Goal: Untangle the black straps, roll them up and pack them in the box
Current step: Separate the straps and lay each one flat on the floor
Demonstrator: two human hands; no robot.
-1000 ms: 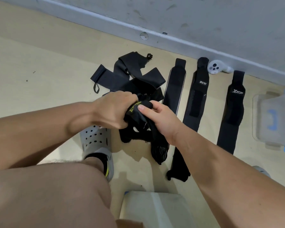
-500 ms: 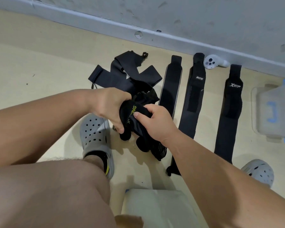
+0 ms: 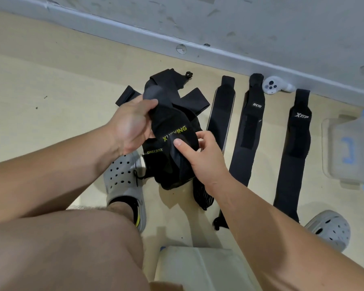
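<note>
Pale plastic of a low block [image 3: 198, 267] sits nearest, between the person's knees, with a grey clog [image 3: 124, 181] on the floor just beyond it. Above that shoe both hands are close together, clamped on the same black knot. The left hand [image 3: 132, 127] curls round the upper end of the lettered bundle [image 3: 172, 148], while the right hand [image 3: 204, 160] pinches its lower part, thumb on top by the yellow print and fingers behind. The bundle hangs clear of the floor, a thin cord loop dangling at its left edge, and it seems to trail back into the loose tangle [image 3: 189, 97] lying behind it. To the right, three flat straps [image 3: 248, 131] lie side by side, straightened but not rolled. Further right stands the clear box [image 3: 349, 148] with blue latches, its contents too hazy to tell. A white controller [image 3: 275, 87] rests by the wall. The risk, as I judge it, is pulling the ends apart while folds are crossed: that could cinch the knot tighter, snag grippy patches together, or drag the floor tangle over the sorted straps.
</note>
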